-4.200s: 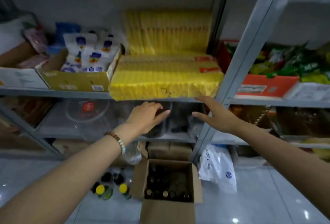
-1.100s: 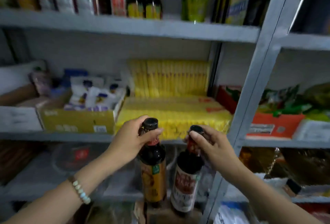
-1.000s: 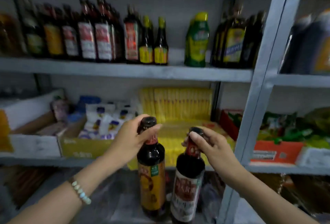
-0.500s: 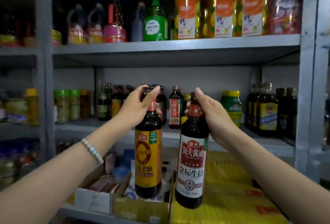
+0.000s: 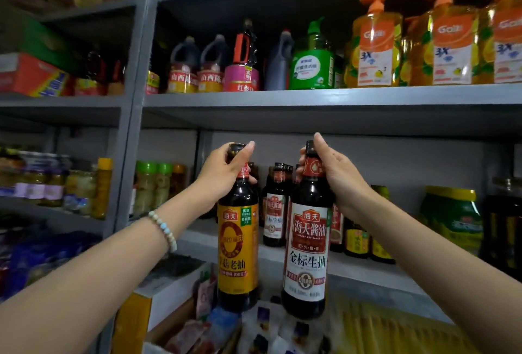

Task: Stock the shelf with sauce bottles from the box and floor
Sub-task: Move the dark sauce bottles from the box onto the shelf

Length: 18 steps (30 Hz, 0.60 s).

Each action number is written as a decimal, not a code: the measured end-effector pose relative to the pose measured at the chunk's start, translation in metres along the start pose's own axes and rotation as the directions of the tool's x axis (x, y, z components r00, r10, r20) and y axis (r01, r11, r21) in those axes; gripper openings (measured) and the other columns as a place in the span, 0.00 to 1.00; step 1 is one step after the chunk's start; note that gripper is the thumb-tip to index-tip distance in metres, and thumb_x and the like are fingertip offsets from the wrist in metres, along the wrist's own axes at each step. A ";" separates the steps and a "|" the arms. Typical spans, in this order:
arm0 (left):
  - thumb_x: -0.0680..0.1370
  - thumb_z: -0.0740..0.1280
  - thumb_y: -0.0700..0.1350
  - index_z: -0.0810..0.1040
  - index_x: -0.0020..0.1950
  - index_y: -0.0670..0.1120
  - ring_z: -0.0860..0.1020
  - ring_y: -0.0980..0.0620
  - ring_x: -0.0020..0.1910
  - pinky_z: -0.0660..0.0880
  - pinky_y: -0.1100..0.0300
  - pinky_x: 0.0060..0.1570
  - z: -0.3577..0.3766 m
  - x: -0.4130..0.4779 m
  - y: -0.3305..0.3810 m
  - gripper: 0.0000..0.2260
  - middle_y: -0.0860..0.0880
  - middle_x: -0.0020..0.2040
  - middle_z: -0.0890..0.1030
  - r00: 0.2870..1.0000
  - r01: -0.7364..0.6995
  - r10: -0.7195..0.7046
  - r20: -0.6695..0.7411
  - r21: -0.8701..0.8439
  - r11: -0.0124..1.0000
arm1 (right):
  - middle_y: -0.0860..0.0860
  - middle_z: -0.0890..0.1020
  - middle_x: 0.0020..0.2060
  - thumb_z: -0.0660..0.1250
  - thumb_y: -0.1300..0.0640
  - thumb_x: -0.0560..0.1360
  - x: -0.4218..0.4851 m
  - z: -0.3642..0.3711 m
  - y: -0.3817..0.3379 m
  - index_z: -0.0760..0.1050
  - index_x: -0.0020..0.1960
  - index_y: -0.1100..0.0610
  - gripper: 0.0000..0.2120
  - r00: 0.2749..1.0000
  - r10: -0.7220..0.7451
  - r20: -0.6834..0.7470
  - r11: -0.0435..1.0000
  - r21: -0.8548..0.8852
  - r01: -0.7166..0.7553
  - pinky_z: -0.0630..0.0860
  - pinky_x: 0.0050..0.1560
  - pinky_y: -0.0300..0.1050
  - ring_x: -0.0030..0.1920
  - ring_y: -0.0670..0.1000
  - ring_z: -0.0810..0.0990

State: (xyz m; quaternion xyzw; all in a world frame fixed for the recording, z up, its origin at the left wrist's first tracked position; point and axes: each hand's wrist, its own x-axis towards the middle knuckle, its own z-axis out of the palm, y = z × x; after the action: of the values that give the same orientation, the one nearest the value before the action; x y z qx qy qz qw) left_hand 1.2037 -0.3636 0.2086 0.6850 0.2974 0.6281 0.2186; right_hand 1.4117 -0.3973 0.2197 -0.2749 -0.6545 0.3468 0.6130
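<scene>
The left hand (image 5: 219, 175) holds the yellow-label bottle (image 5: 237, 243) by its neck, fingers curled round it; the right hand (image 5: 336, 175) likewise grips the white-label bottle (image 5: 307, 246), both upright before the shelf (image 5: 353, 269) front edge.

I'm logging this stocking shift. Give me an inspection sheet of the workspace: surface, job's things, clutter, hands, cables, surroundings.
Surface: grey shelf, with stocked bottles standing at its back and a bare strip in front.
Job's things: yellow-label bottle and white-label bottle, both upright, held in the air before the shelf, not yet set down.
Clutter: packets on the level below.
Hands: left hand grips the yellow-label bottle's neck; right hand grips the white-label bottle's neck.
Cables: nothing seen.
Surroundings: pump bottles and jugs on the shelf above; jars in the left bay.
</scene>
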 end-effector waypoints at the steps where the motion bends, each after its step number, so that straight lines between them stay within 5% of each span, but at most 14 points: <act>1: 0.75 0.63 0.59 0.72 0.46 0.47 0.84 0.53 0.35 0.76 0.66 0.32 -0.007 0.011 -0.009 0.15 0.46 0.39 0.82 1.000 -0.006 0.006 0.000 -0.006 1.000 | 0.50 0.83 0.37 0.67 0.37 0.68 0.012 0.005 0.004 0.78 0.49 0.57 0.23 1.000 -0.002 0.015 1.000 0.010 0.002 0.80 0.44 0.45 0.39 0.49 0.82; 4: 0.75 0.64 0.59 0.73 0.48 0.43 0.84 0.52 0.35 0.77 0.65 0.32 -0.034 0.051 -0.037 0.18 0.46 0.38 0.82 0.999 -0.033 0.033 0.021 -0.005 0.999 | 0.50 0.83 0.38 0.66 0.36 0.67 0.056 0.026 0.023 0.78 0.49 0.56 0.24 1.000 -0.024 0.006 0.999 -0.036 0.025 0.80 0.47 0.46 0.40 0.48 0.82; 8: 0.75 0.64 0.60 0.73 0.49 0.39 0.84 0.49 0.37 0.79 0.52 0.45 -0.062 0.102 -0.074 0.23 0.43 0.39 0.83 0.997 -0.053 0.053 0.049 0.010 0.999 | 0.50 0.82 0.39 0.66 0.36 0.67 0.109 0.050 0.053 0.77 0.50 0.56 0.25 0.999 -0.027 -0.046 0.998 -0.062 0.024 0.77 0.54 0.50 0.40 0.48 0.81; 13: 0.76 0.64 0.57 0.71 0.44 0.44 0.83 0.53 0.34 0.79 0.58 0.39 -0.078 0.144 -0.123 0.16 0.48 0.35 0.79 0.998 -0.045 0.047 0.042 -0.047 0.998 | 0.51 0.81 0.41 0.60 0.40 0.75 0.158 0.076 0.092 0.75 0.51 0.57 0.21 0.997 -0.023 -0.074 0.992 -0.129 0.013 0.76 0.56 0.49 0.44 0.50 0.81; 18: 0.76 0.64 0.57 0.72 0.44 0.46 0.83 0.55 0.32 0.74 0.62 0.35 -0.082 0.170 -0.171 0.14 0.48 0.36 0.80 1.000 0.014 -0.013 0.026 -0.047 0.999 | 0.51 0.81 0.42 0.58 0.42 0.77 0.190 0.092 0.130 0.74 0.56 0.60 0.22 0.996 0.008 -0.087 0.981 -0.191 -0.024 0.78 0.43 0.39 0.42 0.47 0.82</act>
State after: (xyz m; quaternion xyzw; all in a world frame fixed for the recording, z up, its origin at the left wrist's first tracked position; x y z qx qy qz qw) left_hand 1.1054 -0.1294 0.2277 0.6855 0.2842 0.6248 0.2429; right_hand 1.2938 -0.1796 0.2322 -0.3526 -0.6556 0.2749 0.6085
